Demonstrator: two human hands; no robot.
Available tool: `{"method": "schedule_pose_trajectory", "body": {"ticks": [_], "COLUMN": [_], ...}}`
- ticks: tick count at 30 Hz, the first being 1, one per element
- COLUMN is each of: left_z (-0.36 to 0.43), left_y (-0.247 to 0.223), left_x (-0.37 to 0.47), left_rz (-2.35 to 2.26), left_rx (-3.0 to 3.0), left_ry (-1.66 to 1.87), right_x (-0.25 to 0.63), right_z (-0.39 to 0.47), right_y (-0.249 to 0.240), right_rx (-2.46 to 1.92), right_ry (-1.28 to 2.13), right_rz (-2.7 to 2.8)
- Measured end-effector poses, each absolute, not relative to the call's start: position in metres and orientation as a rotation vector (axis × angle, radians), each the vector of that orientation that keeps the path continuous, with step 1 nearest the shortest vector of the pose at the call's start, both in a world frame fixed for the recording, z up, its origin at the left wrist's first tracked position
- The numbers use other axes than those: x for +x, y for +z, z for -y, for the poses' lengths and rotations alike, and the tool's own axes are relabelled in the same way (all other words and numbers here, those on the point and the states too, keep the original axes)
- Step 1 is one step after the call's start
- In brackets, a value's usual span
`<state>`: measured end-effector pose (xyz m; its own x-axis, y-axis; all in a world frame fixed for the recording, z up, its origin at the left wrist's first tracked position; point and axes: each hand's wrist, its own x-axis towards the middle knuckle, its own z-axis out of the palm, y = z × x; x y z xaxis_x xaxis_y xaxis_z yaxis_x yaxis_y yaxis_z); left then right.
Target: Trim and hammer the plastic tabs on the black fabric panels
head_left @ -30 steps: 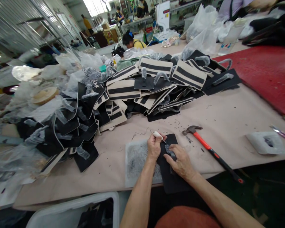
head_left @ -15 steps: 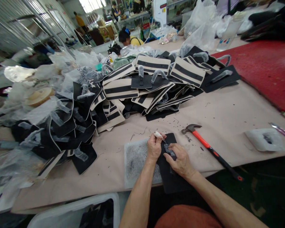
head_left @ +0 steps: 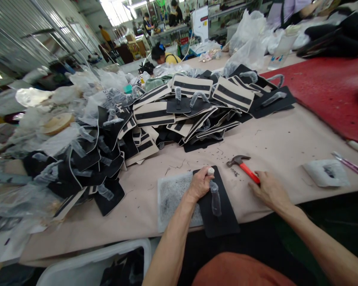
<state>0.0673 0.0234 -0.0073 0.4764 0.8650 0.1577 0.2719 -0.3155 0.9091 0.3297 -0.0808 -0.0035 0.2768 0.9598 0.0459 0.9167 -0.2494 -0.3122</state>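
Observation:
My left hand [head_left: 200,184] is closed around an awl [head_left: 211,171], its white rounded handle end pointing up and its tip hidden. Beneath it lies a black panel [head_left: 223,222] with a plastic-wrapped handle [head_left: 216,200] attached. That panel partly overlaps a worn, speckled translucent board [head_left: 174,198] and reaches past the table's front edge. To the right, my right hand [head_left: 270,190] grips the red handle of a claw hammer [head_left: 247,170], whose head rests on the table. The hand and forearm hide the rest of the hammer's handle.
A heap of black and striped cream panels [head_left: 155,114] spreads across the back and left. Small dark bits [head_left: 234,172] lie by the hammer head. A white packet [head_left: 326,173] and a pink-handled tool [head_left: 350,163] sit right. A white bin [head_left: 95,258] stands below the front edge.
My right hand has left the panel's wrapped handle and moved right onto the hammer. The awl now stands more upright in my left hand, near the handle's upper end.

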Motion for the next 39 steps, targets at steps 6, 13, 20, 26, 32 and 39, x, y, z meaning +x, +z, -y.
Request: {"method": "schedule_pose_trajectory", "body": {"ticks": [6,13,20,26,32,39], "left_z": [-0.023,-0.021,-0.021,-0.022,-0.021,-0.022], "left_y": [-0.005,-0.007,-0.006,-0.009,-0.009,-0.012], "left_x": [0.067,0.066,0.065,0.063,0.063,0.063], "left_rz": [-0.915,-0.930,-0.970,-0.923,-0.935,-0.934], "left_rx": [1.746,1.728,1.723,1.714,1.715,1.703], "left_ry": [0.940,0.955,0.992,1.010,0.956,0.954], "right_x": [0.332,0.288,0.274,0.268,0.274,0.271], "right_z": [0.087,0.077,0.065,0.061,0.062,0.066], "right_y": [0.011,0.083,0.117,0.132,0.122,0.115], "right_rx": [-2.132,-1.812,-1.865,-1.809,-1.860,-1.832], "right_ry": [1.316,1.166,0.278,0.209,0.285,0.253], "right_rz": [1.107,0.936,1.997,1.793,2.090,1.965]}}
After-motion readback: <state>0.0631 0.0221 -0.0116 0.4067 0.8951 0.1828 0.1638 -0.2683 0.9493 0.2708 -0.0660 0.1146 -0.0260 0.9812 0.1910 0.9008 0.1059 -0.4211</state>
